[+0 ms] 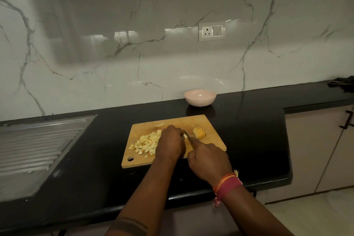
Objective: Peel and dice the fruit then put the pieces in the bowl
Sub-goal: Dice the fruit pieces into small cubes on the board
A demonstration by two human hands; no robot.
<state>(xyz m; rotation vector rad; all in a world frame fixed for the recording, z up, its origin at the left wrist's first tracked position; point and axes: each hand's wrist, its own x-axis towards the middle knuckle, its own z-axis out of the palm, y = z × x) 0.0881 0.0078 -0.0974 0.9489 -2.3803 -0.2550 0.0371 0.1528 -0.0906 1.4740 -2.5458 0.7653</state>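
Observation:
A wooden cutting board [210, 126] lies on the black counter. On its left part sits a heap of pale diced fruit pieces [146, 142]. My left hand [169, 142] presses down on a small piece of fruit [185, 136] at the board's middle. My right hand [207, 161] grips a knife [188, 137], its blade against that piece. To the right of the blade rests a sliced fruit chunk [199, 132]. A thin peel scrap [159, 124] lies near the board's far edge. The pink bowl [200, 97] stands behind the board by the wall and looks empty.
A steel sink drainboard [38, 140] takes up the counter's left side. A dark cloth [342, 83] lies at the far right of the counter. A wall socket [211, 31] sits above the bowl. Cabinets [321, 149] stand to the right, below the counter.

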